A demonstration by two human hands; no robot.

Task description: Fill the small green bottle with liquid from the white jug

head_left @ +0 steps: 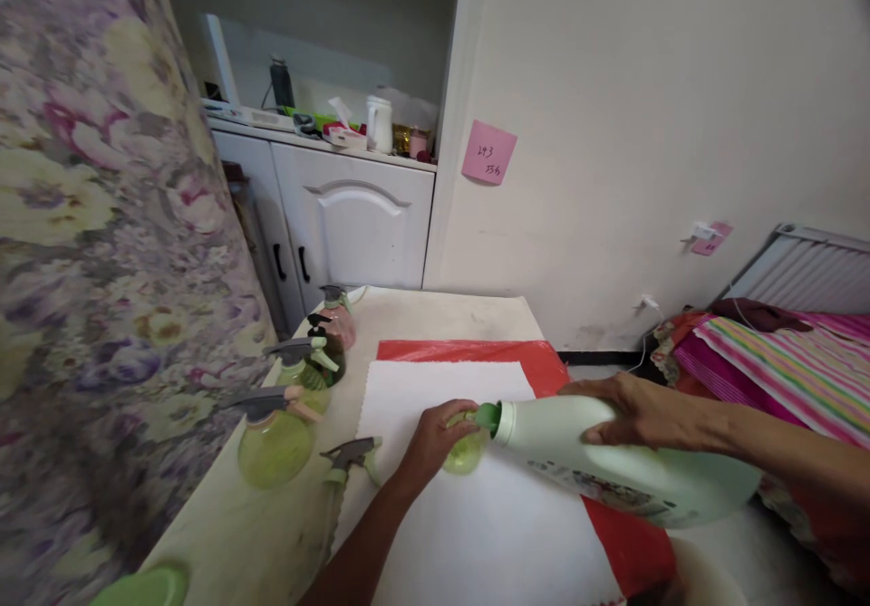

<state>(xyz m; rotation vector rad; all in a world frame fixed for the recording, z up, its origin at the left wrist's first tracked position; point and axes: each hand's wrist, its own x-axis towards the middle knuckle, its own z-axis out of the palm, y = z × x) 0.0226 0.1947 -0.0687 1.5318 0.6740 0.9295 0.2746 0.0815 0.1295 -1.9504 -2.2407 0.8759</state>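
My right hand grips a large pale green detergent jug by its handle. The jug is tipped onto its side, and its green spout points left over a small yellow-green bottle. My left hand is closed around the neck of that bottle, which stands on a white sheet. Whether liquid flows from the spout I cannot make out. To the left of my left forearm lies a detached spray head, its tube running toward the table's near side.
Several bottles line the table's left side, including a yellow spray bottle, a green one and a pink one. A green lid is at the lower left. Red cloth lies beneath the sheet. A floral curtain hangs left; a bed stands right.
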